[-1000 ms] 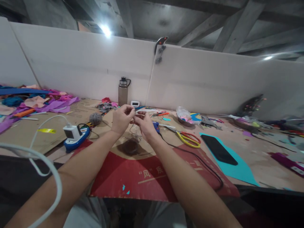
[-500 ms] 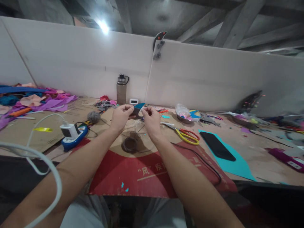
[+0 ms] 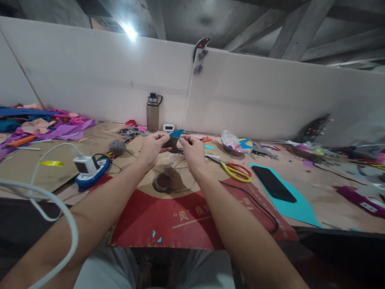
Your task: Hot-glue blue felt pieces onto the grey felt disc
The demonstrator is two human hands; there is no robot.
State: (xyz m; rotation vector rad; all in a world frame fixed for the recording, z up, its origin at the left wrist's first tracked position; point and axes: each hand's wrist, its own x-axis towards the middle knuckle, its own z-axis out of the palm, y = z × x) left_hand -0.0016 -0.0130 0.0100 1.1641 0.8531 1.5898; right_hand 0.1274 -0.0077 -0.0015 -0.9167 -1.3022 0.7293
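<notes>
Above the middle of the table, my left hand (image 3: 151,149) pinches a small thin dark grey piece with a pointed blue part (image 3: 175,139), felt or sheet by its look. On the opposite edge of that piece, my right hand (image 3: 193,151) is closed with thumb and fingertips pressed together. Below the hands lies a loose coil of dark grey cord or yarn (image 3: 162,182), on the red and tan cardboard (image 3: 141,224). A grey yarn ball (image 3: 117,147) sits left of my left hand. Scissors (image 3: 236,172) with yellow and red handles rest right of my right hand.
A black phone (image 3: 274,184) lies on a turquoise sheet (image 3: 305,214). At left are a blue power strip (image 3: 94,177) with a white charger, a looping white cable (image 3: 70,224) and coloured scraps (image 3: 60,126). A bottle (image 3: 152,116) stands by the white partition (image 3: 99,76).
The view has shifted very slightly. Both hands keep hold of the grey and blue piece, and a little more of its grey part shows between them.
</notes>
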